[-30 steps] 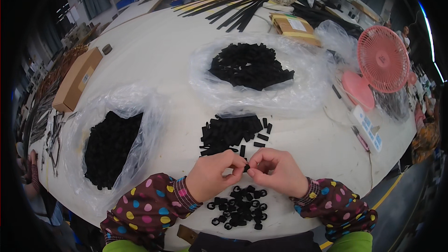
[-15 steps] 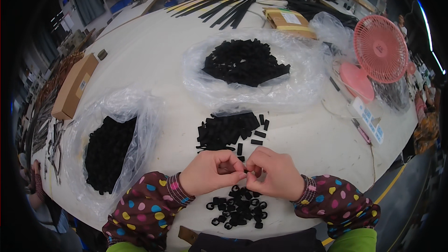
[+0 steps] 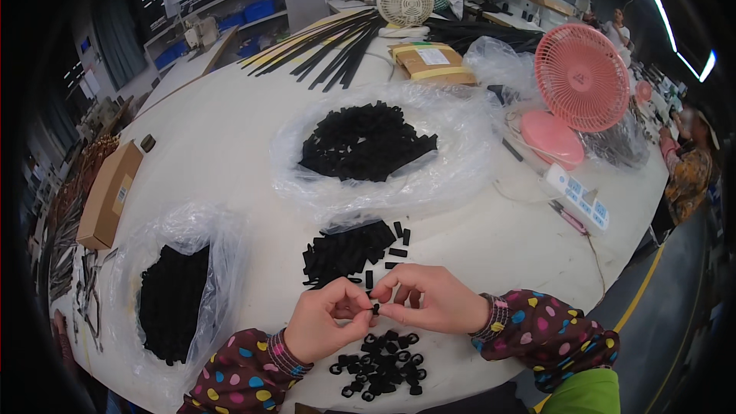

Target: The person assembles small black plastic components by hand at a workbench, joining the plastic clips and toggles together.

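Between the fingertips of both hands is a small black piece (image 3: 375,308), too small to make out fully. My left hand (image 3: 326,320) pinches it from the left, and my right hand (image 3: 433,299) pinches it from the right. Just beyond the fingers lies a pile of short black strips (image 3: 349,251), a few of them loose at its right side. Nearer to me, below the hands, is a heap of small black loops (image 3: 382,366), some showing round openings.
Clear plastic bags of black pieces lie beyond (image 3: 368,142) and at left (image 3: 175,303). A cardboard box (image 3: 110,195) stands far left. At right are a pink fan (image 3: 580,77), a power strip (image 3: 576,198) and a wrapped package (image 3: 433,64). People work beyond the table.
The view has tilted up and shifted, so table things appear lower and further left. Both hands still pinch together, and the small black piece now shows more plainly between them.
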`<act>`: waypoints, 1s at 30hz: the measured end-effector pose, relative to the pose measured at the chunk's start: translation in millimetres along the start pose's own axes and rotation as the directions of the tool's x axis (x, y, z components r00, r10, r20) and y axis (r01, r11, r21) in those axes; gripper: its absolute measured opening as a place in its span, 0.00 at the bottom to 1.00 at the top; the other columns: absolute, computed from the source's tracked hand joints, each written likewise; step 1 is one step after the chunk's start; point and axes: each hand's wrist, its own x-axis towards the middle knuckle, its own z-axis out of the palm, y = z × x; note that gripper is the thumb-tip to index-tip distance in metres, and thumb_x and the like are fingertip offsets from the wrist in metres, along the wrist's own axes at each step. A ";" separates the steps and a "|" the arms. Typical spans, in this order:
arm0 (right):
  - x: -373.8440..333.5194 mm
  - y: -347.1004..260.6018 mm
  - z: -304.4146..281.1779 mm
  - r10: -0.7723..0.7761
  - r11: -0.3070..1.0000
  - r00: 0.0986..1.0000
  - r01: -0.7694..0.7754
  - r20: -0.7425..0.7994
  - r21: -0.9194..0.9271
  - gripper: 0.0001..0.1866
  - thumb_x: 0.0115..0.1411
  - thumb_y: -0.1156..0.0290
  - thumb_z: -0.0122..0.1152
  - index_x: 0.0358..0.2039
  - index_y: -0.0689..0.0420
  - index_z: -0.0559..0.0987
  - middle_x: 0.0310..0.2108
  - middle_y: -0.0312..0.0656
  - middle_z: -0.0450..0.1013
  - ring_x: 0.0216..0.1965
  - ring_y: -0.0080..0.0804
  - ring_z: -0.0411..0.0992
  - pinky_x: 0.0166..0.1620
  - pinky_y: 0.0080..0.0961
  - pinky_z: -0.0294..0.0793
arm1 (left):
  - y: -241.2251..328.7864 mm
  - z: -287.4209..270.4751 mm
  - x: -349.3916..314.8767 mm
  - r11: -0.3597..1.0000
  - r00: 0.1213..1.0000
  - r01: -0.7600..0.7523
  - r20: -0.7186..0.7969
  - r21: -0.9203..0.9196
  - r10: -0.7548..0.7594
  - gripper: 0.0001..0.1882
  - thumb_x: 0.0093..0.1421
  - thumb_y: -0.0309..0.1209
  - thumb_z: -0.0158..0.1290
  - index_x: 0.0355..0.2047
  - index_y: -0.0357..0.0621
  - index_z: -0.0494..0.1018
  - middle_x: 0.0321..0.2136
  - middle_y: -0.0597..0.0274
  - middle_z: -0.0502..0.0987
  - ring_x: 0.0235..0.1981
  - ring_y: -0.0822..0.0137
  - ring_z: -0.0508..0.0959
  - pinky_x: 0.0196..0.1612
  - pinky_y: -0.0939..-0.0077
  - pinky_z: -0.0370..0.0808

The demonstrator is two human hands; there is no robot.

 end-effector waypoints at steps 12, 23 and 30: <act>-4.8 -0.9 2.5 0.199 0.835 0.961 -0.269 0.192 0.481 0.08 0.49 0.75 0.59 0.29 0.62 0.72 0.24 0.33 0.70 0.26 0.16 0.69 0.30 0.14 0.69 | 3.8 -8.2 2.2 0.885 0.963 0.252 0.195 -0.391 -0.188 0.07 0.55 0.22 0.51 0.34 0.36 0.68 0.32 0.59 0.74 0.34 0.68 0.77 0.42 0.76 0.74; -7.4 -0.5 7.2 0.152 0.881 0.969 -0.223 0.197 0.417 0.07 0.51 0.73 0.59 0.29 0.60 0.71 0.24 0.31 0.69 0.26 0.13 0.67 0.30 0.13 0.67 | 1.4 0.2 -4.1 0.929 0.981 0.160 0.160 -0.333 -0.111 0.06 0.53 0.23 0.54 0.30 0.39 0.67 0.28 0.65 0.74 0.32 0.75 0.76 0.37 0.85 0.72; -10.9 -10.8 16.7 0.032 0.999 0.998 -0.030 -0.051 0.025 0.08 0.50 0.69 0.61 0.27 0.58 0.73 0.22 0.33 0.71 0.22 0.17 0.69 0.26 0.14 0.68 | 7.6 10.7 -7.5 0.758 0.960 -0.168 -0.071 0.630 0.271 0.09 0.47 0.25 0.56 0.27 0.38 0.67 0.22 0.59 0.73 0.28 0.68 0.77 0.37 0.80 0.75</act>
